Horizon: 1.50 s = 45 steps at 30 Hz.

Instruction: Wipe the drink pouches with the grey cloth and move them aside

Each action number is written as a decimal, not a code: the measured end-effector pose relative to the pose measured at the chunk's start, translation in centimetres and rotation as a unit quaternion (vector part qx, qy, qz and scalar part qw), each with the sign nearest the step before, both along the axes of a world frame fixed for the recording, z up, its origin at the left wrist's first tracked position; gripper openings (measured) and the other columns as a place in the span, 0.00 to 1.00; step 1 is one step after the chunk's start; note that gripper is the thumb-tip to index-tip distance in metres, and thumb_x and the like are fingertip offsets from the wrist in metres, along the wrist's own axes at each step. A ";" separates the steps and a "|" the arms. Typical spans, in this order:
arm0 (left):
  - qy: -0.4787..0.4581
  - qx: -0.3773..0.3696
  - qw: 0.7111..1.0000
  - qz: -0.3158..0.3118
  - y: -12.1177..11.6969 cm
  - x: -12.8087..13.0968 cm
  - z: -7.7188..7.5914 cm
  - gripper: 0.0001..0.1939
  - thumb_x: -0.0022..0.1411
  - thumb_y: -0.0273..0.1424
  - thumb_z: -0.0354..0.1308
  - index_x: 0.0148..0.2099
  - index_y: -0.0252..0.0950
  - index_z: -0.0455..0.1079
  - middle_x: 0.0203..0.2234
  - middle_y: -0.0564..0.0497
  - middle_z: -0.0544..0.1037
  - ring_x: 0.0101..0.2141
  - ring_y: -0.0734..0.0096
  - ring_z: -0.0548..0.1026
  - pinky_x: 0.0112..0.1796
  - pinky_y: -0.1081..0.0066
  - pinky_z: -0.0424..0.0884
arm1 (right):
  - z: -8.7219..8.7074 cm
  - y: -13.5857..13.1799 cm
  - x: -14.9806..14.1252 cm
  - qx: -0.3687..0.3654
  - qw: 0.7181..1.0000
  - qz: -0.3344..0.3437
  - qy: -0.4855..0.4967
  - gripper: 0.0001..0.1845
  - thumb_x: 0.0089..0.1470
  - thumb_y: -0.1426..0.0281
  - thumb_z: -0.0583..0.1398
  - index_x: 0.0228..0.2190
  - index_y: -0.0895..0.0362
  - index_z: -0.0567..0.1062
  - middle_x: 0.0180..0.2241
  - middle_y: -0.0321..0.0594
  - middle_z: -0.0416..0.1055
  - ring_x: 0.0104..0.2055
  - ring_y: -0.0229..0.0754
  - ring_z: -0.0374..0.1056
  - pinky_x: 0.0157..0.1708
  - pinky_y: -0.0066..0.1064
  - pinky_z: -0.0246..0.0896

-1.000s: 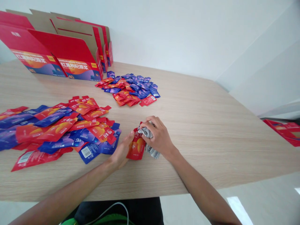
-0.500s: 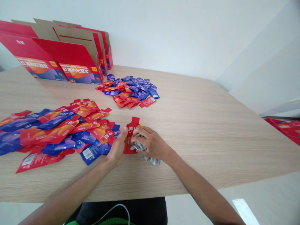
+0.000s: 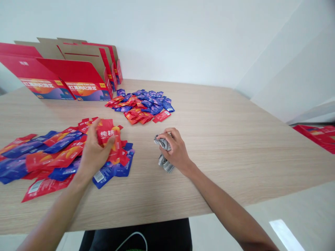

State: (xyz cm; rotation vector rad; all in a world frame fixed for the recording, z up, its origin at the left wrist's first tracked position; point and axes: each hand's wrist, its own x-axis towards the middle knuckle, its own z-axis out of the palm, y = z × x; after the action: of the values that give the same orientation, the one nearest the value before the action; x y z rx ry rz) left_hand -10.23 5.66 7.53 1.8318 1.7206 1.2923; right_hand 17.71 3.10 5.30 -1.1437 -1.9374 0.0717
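My left hand [image 3: 92, 155] is closed on a red pouch [image 3: 106, 129] with white lettering, its thumb across the front. That pouch is over the right part of a heap of red and blue pouches [image 3: 65, 148]; whether it touches the ones below, I cannot tell. Farther right, my right hand [image 3: 179, 151] grips a crumpled grey-and-white striped cloth [image 3: 165, 164] on or just above the wooden table [image 3: 222, 139]. Part of the cloth is hidden under the fingers.
A second pile of red and blue pouches [image 3: 150, 103] lies farther back. Behind it to the left stand several red cartons [image 3: 86, 91] with raised flaps, near the white wall [image 3: 178, 42]. Something red and printed [image 3: 316, 137] shows beyond the table's right edge.
My left hand has carried the red pouch leftward, from the middle of the table to the heap. My right hand keeps the cloth and has come away from the pouch.
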 end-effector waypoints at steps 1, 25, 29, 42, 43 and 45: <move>0.042 -0.002 0.999 0.022 0.6 -1.5 0.1 0.43 0.60 0.39 0.60 0.72 0.31 0.51 0.69 0.33 0.58 0.66 0.48 0.62 0.65 0.52 0.57 | 0.1 -0.1 -0.1 -0.001 1.000 0.003 -0.003 0.14 0.55 0.77 0.61 0.44 0.52 0.75 0.46 0.43 0.65 0.48 0.49 0.65 0.49 0.40 0.65; 0.352 -0.058 0.930 0.087 0.1 -4.7 -0.8 0.26 0.71 0.41 0.40 0.56 0.39 0.75 0.53 0.38 0.77 0.54 0.40 0.68 0.53 0.43 0.61 | -0.1 0.0 -0.3 -0.021 0.999 0.031 -0.033 0.13 0.55 0.77 0.62 0.42 0.52 0.77 0.46 0.43 0.67 0.48 0.48 0.65 0.49 0.40 0.65; 0.348 -0.028 0.937 0.027 -0.6 -2.6 -1.5 0.23 0.71 0.39 0.43 0.55 0.40 0.76 0.54 0.39 0.76 0.56 0.43 0.66 0.54 0.46 0.60 | -0.1 -0.1 -0.3 -0.019 0.998 0.047 -0.046 0.13 0.54 0.76 0.63 0.42 0.52 0.76 0.46 0.44 0.67 0.48 0.48 0.65 0.49 0.39 0.65; 0.383 -0.055 0.909 -0.156 12.2 9.5 -0.4 0.25 0.66 0.28 0.45 0.61 0.28 0.69 0.56 0.34 0.73 0.58 0.49 0.66 0.60 0.57 0.59 | -1.3 0.0 -1.5 -0.054 0.992 0.068 -0.092 0.10 0.54 0.71 0.66 0.40 0.53 0.76 0.45 0.42 0.69 0.47 0.46 0.66 0.50 0.37 0.65; 0.388 -0.074 0.908 -0.136 14.1 10.3 0.0 0.25 0.66 0.28 0.45 0.62 0.27 0.67 0.58 0.32 0.71 0.59 0.47 0.65 0.59 0.56 0.59 | -1.5 0.1 -1.4 -0.053 0.992 0.065 -0.089 0.10 0.54 0.71 0.66 0.40 0.53 0.76 0.45 0.42 0.69 0.46 0.46 0.66 0.49 0.37 0.65; 0.392 -0.089 0.909 -0.109 17.6 11.8 0.2 0.27 0.65 0.28 0.47 0.63 0.23 0.65 0.60 0.28 0.68 0.61 0.43 0.63 0.59 0.54 0.58 | -1.8 0.4 -1.3 -0.049 0.994 0.059 -0.079 0.11 0.55 0.72 0.66 0.41 0.53 0.76 0.45 0.42 0.69 0.46 0.45 0.66 0.48 0.36 0.66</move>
State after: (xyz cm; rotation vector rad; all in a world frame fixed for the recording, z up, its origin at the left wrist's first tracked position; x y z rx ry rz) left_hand 1.61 23.21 7.77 2.5245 1.8018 0.2781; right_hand 16.41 3.46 3.52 -1.1270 -2.1625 0.1459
